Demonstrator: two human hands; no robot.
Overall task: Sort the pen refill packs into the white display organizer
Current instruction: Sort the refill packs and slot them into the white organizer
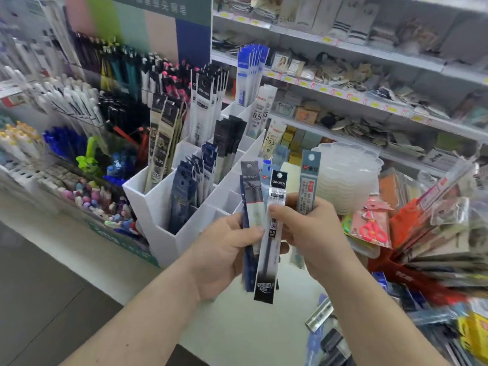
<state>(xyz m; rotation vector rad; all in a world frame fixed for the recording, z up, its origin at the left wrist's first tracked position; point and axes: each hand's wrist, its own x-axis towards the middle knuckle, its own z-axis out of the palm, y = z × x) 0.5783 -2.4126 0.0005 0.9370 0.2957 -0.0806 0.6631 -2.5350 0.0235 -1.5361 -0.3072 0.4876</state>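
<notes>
1. At the far left, rows of pens (66,101) are seen standing in display racks, with small erasers (89,199) laid out below them.
2. The white display organizer (169,207) is set on the white table (237,334), left of centre; its stepped compartments are partly filled with upright refill packs (163,136), while the nearest compartments appear bare.
3. The left hand (224,254) is curled around a small fan of pen refill packs (253,207), with the thumb pressed across their fronts.
4. A black-and-clear pack (272,233) at the front of the fan is pinched by the thumb and fingers of the right hand (314,233).
5. A pale blue-grey pack (307,180) is also gripped in the right hand, held upright and just beside the fan.
6. The hands are held close together, just in front of the organizer.
7. To the right, a stack of clear plastic trays (346,175) and a heap of packaged stationery (433,233) are seen, with stocked shelves (369,101) behind.
</notes>
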